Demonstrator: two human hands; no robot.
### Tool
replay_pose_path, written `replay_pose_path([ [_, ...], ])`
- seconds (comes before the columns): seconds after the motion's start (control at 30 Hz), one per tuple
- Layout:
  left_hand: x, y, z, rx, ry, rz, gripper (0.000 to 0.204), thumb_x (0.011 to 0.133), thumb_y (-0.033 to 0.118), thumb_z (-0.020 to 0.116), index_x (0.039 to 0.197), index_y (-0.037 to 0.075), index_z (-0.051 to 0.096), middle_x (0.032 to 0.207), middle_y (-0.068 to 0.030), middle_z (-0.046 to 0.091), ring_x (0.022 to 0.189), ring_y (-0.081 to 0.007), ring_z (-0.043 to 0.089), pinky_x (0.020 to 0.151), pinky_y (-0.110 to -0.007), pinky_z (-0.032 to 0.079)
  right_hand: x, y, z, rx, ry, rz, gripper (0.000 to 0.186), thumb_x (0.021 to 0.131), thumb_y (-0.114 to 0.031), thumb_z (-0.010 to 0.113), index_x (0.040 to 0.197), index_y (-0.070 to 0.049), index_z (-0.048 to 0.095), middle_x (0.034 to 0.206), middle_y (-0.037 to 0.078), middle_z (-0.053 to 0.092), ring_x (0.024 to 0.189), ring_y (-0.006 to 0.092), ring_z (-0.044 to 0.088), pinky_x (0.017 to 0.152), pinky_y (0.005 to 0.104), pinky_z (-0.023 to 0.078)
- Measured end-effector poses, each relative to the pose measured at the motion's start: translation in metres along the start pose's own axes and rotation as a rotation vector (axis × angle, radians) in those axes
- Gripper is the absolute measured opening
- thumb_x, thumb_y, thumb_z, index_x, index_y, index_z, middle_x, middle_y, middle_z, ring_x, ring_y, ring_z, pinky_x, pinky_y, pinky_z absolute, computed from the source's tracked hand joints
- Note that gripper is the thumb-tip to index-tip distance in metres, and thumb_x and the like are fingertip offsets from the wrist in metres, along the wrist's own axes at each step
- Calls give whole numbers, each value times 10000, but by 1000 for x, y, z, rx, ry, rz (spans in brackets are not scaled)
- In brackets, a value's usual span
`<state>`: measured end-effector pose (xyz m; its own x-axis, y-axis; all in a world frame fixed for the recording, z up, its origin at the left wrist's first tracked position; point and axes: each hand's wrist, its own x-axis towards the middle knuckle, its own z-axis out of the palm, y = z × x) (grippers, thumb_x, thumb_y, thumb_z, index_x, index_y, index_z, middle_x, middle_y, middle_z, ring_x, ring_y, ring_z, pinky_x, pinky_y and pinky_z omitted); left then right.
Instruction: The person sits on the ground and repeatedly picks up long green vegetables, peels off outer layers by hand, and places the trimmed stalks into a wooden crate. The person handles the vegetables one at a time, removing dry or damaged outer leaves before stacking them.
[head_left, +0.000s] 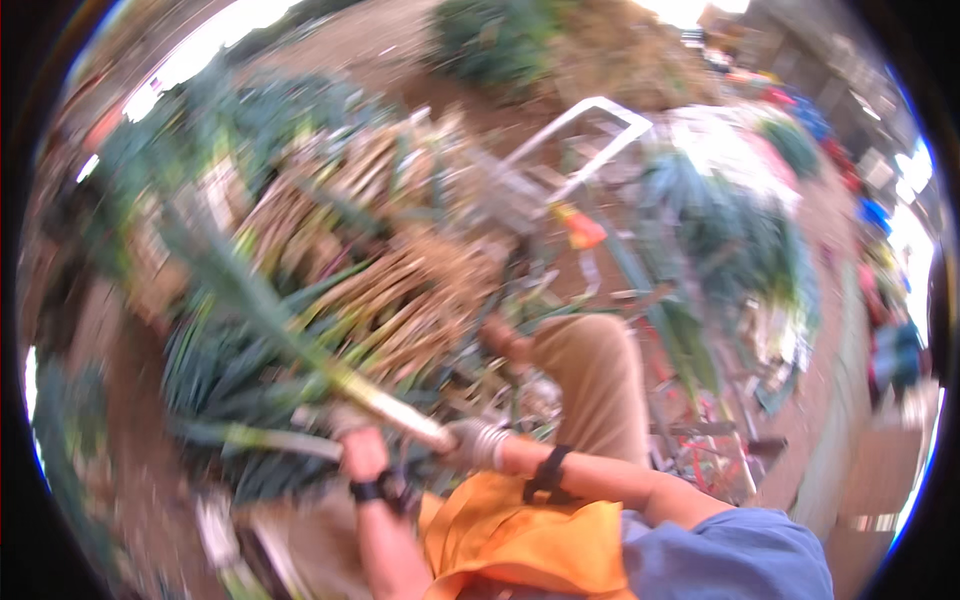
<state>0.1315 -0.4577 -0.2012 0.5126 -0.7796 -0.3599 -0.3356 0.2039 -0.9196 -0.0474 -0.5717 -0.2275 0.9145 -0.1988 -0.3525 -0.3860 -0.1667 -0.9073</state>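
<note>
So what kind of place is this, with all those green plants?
Probably a farm yard, or some other outdoor place for vegetables. There's a big heap of leek-like vegetables, bare brown ground beyond it, and a long leek-like stalk in the right hand.

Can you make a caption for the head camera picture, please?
Leek time: the right hand holds a long leek by its white end, near heaped leeks.

Daylight: bright, shadows soft
Glare: blown-out white patches toward ten, one and three o'clock
Leek (pixel 322 364): motion-smeared, leaf tip softest toward ten o'clock
Left hand (pixel 354 428), right hand (pixel 474 444): outlines blurred
Frame (pixel 605 162): pale, streaked, toward one o'clock
Edges: blackened corners, blue fringing, bowed shapes
</note>
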Motion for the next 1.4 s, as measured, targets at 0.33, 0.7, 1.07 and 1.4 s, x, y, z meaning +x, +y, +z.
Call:
replay_pose_path([
  [0.33,-21,112,-65,-1809,-107,96,209,825,148,534,998,75,626,982,-85,644,951,-285,585,815,-359,460,15,-38,-40,147,-157,277,276,696,-249,683,798,-2,611,628,58,597,516,156,542,498,302,446],
  [0.7,22,-1,23,1954,-199,-41,436,866,570,462,877,144,552,636,-4,509,487,-164,471,479,-316,427,-31,-33,-3,-150,-113,-13,406,727,-251,692,1025,-8,563,712,134,625,649,286,623,612,382,491],
  [1.07,58,82,19,1985,-122,330,265,911,402,483,867,155,571,712,-7,585,532,-162,540,487,-283,463,-32,-21,-4,498,-281,297,291,761,-195,660,953,-2,556,596,37,526,415,124,487,383,270,399],
  [1.4,18,150,-8,3026,443,648,311,903,335,493,1006,48,558,928,-133,601,844,-246,582,680,-374,509,-5,-1,-19,50,-171,273,354,717,-255,688,981,-35,603,676,55,603,519,162,566,474,311,457],
])
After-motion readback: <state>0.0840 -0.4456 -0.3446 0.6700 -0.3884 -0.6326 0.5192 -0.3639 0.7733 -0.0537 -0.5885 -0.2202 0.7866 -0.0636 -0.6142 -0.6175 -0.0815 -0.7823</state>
